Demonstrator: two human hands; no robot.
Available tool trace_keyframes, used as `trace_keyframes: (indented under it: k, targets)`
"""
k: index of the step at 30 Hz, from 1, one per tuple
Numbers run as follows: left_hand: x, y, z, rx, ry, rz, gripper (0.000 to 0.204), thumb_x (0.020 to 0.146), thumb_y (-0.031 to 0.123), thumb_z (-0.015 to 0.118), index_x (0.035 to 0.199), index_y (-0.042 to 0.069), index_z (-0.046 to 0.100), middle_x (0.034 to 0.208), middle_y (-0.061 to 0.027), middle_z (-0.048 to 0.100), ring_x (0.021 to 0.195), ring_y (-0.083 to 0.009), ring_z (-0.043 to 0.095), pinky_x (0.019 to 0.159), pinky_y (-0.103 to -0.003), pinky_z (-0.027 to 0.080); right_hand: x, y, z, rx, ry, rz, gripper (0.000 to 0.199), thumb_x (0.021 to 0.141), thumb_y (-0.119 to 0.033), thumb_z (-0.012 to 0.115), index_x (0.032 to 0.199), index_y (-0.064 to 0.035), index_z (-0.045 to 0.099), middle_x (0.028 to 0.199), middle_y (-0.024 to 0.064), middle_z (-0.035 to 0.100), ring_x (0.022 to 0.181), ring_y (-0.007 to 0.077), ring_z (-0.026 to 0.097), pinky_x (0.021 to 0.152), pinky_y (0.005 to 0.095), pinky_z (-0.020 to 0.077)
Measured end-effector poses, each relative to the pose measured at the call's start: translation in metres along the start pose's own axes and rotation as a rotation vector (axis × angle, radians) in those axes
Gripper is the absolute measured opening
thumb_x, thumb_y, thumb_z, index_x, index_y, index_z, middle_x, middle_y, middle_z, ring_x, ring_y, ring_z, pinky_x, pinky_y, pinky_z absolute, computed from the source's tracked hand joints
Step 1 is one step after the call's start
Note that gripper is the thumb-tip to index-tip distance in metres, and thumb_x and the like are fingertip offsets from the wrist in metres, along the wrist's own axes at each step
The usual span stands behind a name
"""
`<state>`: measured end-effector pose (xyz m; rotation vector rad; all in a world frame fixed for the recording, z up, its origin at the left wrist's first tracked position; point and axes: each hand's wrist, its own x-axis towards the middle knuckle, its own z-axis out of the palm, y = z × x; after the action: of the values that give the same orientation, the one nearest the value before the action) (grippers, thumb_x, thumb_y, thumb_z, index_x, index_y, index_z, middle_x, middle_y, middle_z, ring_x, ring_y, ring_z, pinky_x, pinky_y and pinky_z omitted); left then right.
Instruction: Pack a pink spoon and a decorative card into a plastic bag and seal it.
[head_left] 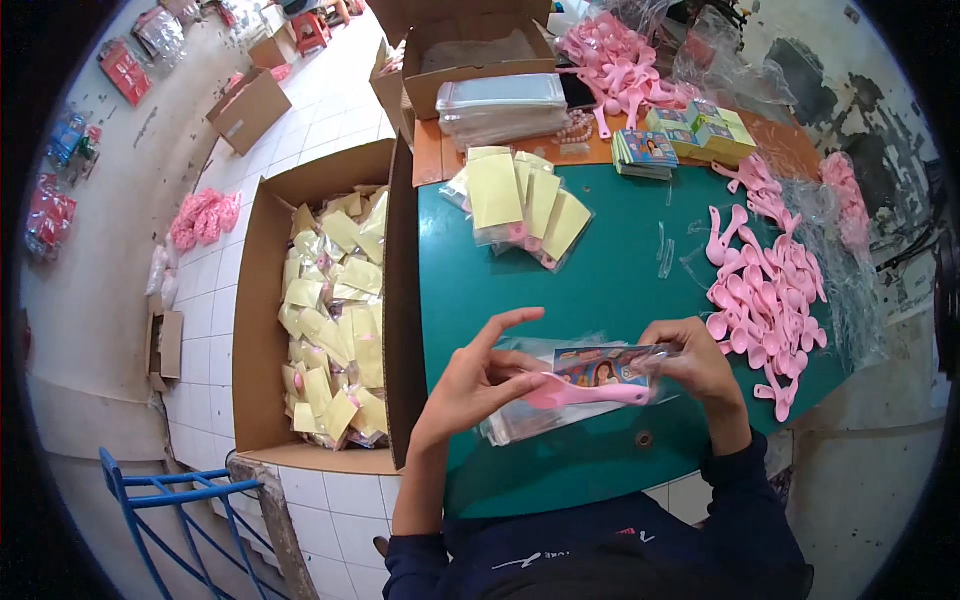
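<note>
Both hands grip 1 clear bag (560,395) w/ pink spoon (585,392) & printed card (600,366): left hand (480,385) steadies, right hand (695,362) pinches bag's end. Loose spoons (765,290) lie near on table (520,300) (easy reach).

Both hands are on a clear plastic sleeve (580,385) with a colourful picture card and a pink comb inside, sitting on more clear sleeves at the near edge of the green table. Further back there's a little heap of finished packs with yellow backing cards (520,205), plus a stack of picture cards (645,152) and yellow-green boxes (712,132). The big cardboard box (262,300) on the left is full of those same yellow packs
</note>
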<state>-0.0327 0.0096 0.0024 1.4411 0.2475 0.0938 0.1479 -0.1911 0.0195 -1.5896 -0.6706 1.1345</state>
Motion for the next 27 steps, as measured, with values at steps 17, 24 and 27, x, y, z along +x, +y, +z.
trace_keyframes:
  k: [17,24,27]
  targets:
    - [-0.021,-0.043,0.034,-0.287,-0.014,-0.234,0.06,0.092,0.011,0.045,0.139,0.011,0.007,0.1,-0.0151,0.059,0.085,-0.0198,0.061,0.07,-0.031,0.052,-0.014,-0.006,0.035,-0.503,0.197,-0.419,0.027,0.073,-0.006,0.064,0.099,-0.0048,0.062,0.097,0.0133,0.062,0.085,0.0237,0.06,0.075,0.0298,0.0473]
    - [-0.016,-0.053,0.045,-0.319,0.208,-0.138,0.069,0.09,0.002,0.043,0.139,0.013,-0.005,0.112,-0.0152,0.051,0.09,-0.0174,0.058,0.07,-0.028,0.05,-0.003,0.007,0.031,-0.689,-0.194,-0.577,0.056,0.075,-0.024,0.068,0.122,-0.0056,0.045,0.119,0.02,0.047,0.106,0.0285,0.049,0.09,0.037,0.0398]
    - [-0.015,-0.05,0.036,-0.31,0.109,-0.148,0.073,0.089,0.004,0.046,0.139,0.013,-0.007,0.106,-0.0149,0.054,0.087,-0.0166,0.059,0.069,-0.028,0.05,0.007,0.017,0.048,-0.199,0.094,-0.097,0.05,0.077,-0.017,0.066,0.121,-0.0038,0.046,0.107,0.0152,0.056,0.091,0.0204,0.057,0.079,0.0309,0.0464]
